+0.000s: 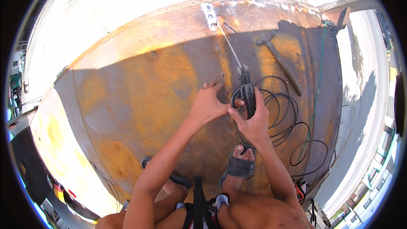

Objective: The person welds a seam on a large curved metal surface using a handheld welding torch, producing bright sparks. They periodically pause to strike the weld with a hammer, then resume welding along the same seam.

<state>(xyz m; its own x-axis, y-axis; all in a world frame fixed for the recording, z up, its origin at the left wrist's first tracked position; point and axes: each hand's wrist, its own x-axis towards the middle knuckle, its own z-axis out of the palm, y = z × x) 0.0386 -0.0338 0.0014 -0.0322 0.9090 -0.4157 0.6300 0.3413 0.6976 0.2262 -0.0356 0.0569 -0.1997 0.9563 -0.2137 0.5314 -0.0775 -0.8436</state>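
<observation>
Bare thighs (258, 214) and a flat black fabric strap (198, 191) sit closest to my viewpoint, with a dark grey open-toed sandal (240, 166) planted just beyond them on the steel. Ahead of it I have the right hand (254, 121) wrapped around a black, ridged, looped clamp handle (249, 98), gripping it from the right side, its thumb pointing across toward the other hand. On the left side, the left hand (207, 105) has its fingers spread and holds nothing; its thumb reaches to the handle's near end beside the right thumb, and from here I can't tell whether it presses there. I judge the handle rigid and moderately heavy, probably hard plastic that a sweaty palm could let slide, so I would take it full-fisted around the ridged body, clear of the metal end. A loose coil of thin black cable (292, 121) lies just right of the grip and may drag on the wrist. Out of the clamp's far end runs a slim, straight, pale rod (229, 46), which I would expect to be stiff but easily bent or chipped, possibly hot at the tip. Right of the rod, a dark long-handled metal hammer (282, 63) lies on the rust-stained steel plate (161, 87), and at its sunlit far edge the rod's tip comes near a bright, whitish, dark-spotted strip (208, 15).
</observation>
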